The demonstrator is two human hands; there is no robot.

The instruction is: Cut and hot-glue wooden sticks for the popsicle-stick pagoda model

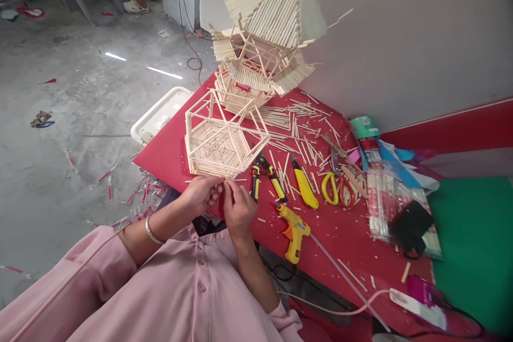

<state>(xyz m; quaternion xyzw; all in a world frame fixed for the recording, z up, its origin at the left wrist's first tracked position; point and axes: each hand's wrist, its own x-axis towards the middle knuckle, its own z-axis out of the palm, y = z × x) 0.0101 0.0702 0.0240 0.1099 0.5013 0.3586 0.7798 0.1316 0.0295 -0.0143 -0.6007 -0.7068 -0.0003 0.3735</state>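
Note:
A hexagonal frame of thin wooden sticks (224, 141), with a spiral-patterned stick floor, sits on the red table (248, 246) near its left corner. Just in front of its near edge, my left hand (203, 193) is closed with the fingers curled in. Close beside it, my right hand (239, 207) is pinched, thumb against fingers. Whatever lies between the fingertips is too small to make out. Whether the fingers touch the frame, I cannot tell. Yellow-and-black pliers (276, 184) lie right of my right hand, and a yellow glue gun (295, 235) rests nearer me.
Behind the frame rises a roofed stick model (268, 21). Loose sticks (306, 144) cover the table's middle. A yellow cutter knife (304, 184), scissors (339, 188) and packed sticks (387, 203) lie rightward. A white tray (140, 123) is at the left edge. A person's feet (138, 4) show far back.

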